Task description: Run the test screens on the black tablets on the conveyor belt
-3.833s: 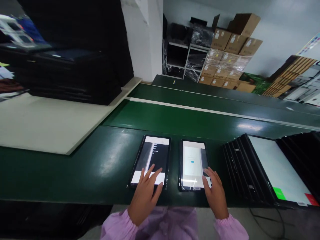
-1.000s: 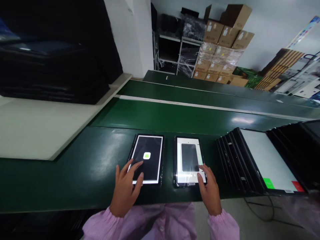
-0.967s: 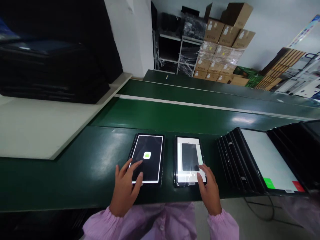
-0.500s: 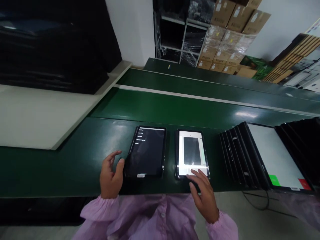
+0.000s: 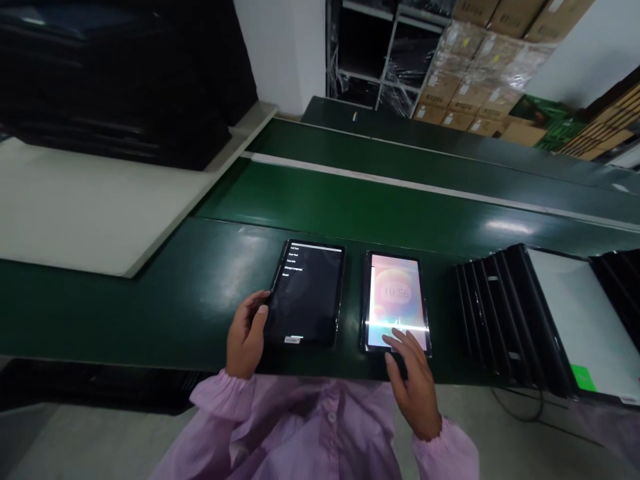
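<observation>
Two tablets lie flat side by side in front of me. The left tablet [image 5: 307, 293] has a dark screen with a short white text menu at its top. Beside its lower left edge is my left hand [image 5: 246, 339], thumb and fingers apart, the fingertips at the edge; whether they touch it I cannot tell. A pastel lock screen reading 10:56 shows on the right tablet [image 5: 395, 287]. My right hand [image 5: 414, 383] hovers over or touches that tablet's lower end with spread fingers, holding nothing.
A row of leaning black tablets [image 5: 495, 320] stands on the right of the green workbench [image 5: 165, 320]. At the left are a white board [image 5: 90, 220] and a dark stack [image 5: 120, 87]. Cardboard boxes [image 5: 450, 93] are piled beyond the bench.
The right tablet's screen has gone from a white page with a grey rectangle to the clock lock screen. My left hand has moved closer to the left tablet's edge. The view has shifted slightly.
</observation>
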The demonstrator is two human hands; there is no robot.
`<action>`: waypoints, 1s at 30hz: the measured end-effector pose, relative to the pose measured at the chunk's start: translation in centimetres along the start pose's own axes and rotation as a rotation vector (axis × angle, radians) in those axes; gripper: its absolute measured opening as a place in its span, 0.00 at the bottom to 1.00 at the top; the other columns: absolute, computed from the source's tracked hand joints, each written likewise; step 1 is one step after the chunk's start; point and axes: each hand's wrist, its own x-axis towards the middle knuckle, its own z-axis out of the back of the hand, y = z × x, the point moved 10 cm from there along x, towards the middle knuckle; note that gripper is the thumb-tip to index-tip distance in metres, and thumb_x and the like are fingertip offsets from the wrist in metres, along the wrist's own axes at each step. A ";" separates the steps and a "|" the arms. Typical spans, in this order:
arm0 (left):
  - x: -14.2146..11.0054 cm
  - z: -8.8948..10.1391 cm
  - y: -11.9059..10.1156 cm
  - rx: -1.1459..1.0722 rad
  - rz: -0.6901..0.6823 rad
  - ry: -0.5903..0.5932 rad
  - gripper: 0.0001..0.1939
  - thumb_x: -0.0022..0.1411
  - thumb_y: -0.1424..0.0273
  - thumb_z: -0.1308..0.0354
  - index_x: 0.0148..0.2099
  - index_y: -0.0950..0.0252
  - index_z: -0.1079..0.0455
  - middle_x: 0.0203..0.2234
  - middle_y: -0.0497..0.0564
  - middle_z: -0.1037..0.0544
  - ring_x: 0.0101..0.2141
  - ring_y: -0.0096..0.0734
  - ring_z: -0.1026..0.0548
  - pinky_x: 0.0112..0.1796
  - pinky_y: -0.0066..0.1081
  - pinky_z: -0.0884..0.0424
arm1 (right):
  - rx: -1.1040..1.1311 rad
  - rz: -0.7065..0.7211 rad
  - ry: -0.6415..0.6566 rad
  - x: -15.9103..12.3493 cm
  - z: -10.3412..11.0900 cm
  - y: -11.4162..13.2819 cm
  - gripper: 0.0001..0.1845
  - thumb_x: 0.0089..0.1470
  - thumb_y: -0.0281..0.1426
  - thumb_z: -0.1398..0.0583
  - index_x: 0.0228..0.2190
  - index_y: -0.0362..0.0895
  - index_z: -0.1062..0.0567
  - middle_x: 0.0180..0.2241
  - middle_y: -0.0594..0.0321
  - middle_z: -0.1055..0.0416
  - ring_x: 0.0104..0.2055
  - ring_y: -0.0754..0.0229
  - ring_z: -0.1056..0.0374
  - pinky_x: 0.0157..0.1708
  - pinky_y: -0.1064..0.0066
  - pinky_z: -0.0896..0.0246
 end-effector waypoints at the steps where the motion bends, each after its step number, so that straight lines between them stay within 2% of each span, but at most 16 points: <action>1: 0.0 0.0 -0.1 0.001 0.000 -0.002 0.22 0.71 0.56 0.44 0.59 0.63 0.29 0.55 0.57 0.23 0.56 0.42 0.25 0.63 0.45 0.34 | -0.003 -0.005 -0.010 0.0 0.1 -0.1 0.18 0.70 0.33 0.43 0.58 0.50 0.25 0.60 0.55 0.28 0.68 0.44 0.37 0.64 0.40 0.34; 9: 0.0 0.0 0.1 0.019 -0.017 -0.008 0.22 0.71 0.56 0.44 0.59 0.64 0.30 0.56 0.58 0.23 0.56 0.42 0.25 0.62 0.44 0.34 | -0.022 0.053 0.050 0.0 -1.5 1.1 0.19 0.70 0.33 0.43 0.60 0.51 0.27 0.61 0.58 0.29 0.69 0.45 0.39 0.65 0.43 0.37; 12: 0.2 -0.1 0.7 0.005 0.003 -0.002 0.21 0.71 0.56 0.44 0.58 0.63 0.29 0.55 0.58 0.23 0.56 0.42 0.25 0.61 0.44 0.33 | -0.008 0.033 0.012 0.5 -0.2 0.4 0.17 0.70 0.36 0.43 0.57 0.52 0.24 0.60 0.59 0.27 0.66 0.44 0.36 0.63 0.43 0.36; 14: 0.8 -0.3 1.2 -0.018 0.047 0.016 0.21 0.70 0.56 0.44 0.58 0.64 0.29 0.54 0.59 0.22 0.55 0.42 0.25 0.60 0.44 0.32 | 0.038 -0.041 -0.088 1.3 2.0 -1.7 0.17 0.69 0.40 0.42 0.55 0.52 0.22 0.57 0.57 0.25 0.63 0.44 0.32 0.62 0.46 0.35; 17: 2.7 -0.8 1.2 -0.016 0.079 0.056 0.23 0.69 0.58 0.44 0.60 0.66 0.32 0.54 0.61 0.22 0.54 0.41 0.24 0.58 0.45 0.30 | 0.143 -0.289 -0.259 2.9 5.0 -7.7 0.22 0.64 0.48 0.39 0.51 0.47 0.20 0.53 0.53 0.23 0.54 0.45 0.27 0.55 0.52 0.32; 20: 5.0 -2.0 -1.3 0.130 -0.075 0.115 0.24 0.70 0.62 0.45 0.64 0.66 0.36 0.56 0.61 0.23 0.56 0.41 0.25 0.61 0.47 0.32 | 0.413 -0.515 -0.430 3.8 5.5 -14.1 0.26 0.55 0.52 0.34 0.45 0.44 0.19 0.45 0.52 0.22 0.43 0.50 0.27 0.43 0.60 0.32; 22: 6.2 -3.3 -3.4 0.277 -0.236 0.178 0.22 0.71 0.65 0.47 0.64 0.65 0.36 0.57 0.59 0.24 0.59 0.41 0.28 0.63 0.48 0.35 | 0.606 -0.572 -0.531 4.0 4.9 -16.9 0.28 0.50 0.53 0.31 0.40 0.42 0.20 0.38 0.56 0.23 0.36 0.56 0.31 0.37 0.65 0.36; 25: 7.3 -5.3 -5.2 0.487 -0.412 0.268 0.20 0.69 0.71 0.49 0.62 0.63 0.33 0.57 0.57 0.24 0.63 0.44 0.33 0.65 0.50 0.38 | 0.585 -0.602 -0.529 4.0 3.9 -18.4 0.30 0.48 0.55 0.30 0.38 0.42 0.20 0.31 0.62 0.26 0.32 0.60 0.34 0.35 0.67 0.38; 28: 7.6 -6.1 -6.0 0.619 -0.471 0.289 0.20 0.66 0.74 0.49 0.59 0.64 0.30 0.57 0.58 0.23 0.65 0.50 0.36 0.67 0.58 0.43 | 0.459 -0.619 -0.455 3.9 3.2 -18.1 0.32 0.49 0.57 0.33 0.40 0.41 0.20 0.34 0.59 0.24 0.33 0.57 0.32 0.36 0.65 0.36; 30: 7.1 -6.8 -7.2 0.629 -0.504 0.286 0.19 0.66 0.74 0.49 0.58 0.63 0.30 0.56 0.57 0.22 0.65 0.51 0.35 0.68 0.60 0.46 | 0.439 -0.613 -0.444 4.0 3.0 -17.8 0.33 0.50 0.58 0.35 0.40 0.42 0.20 0.35 0.57 0.23 0.34 0.55 0.30 0.36 0.64 0.35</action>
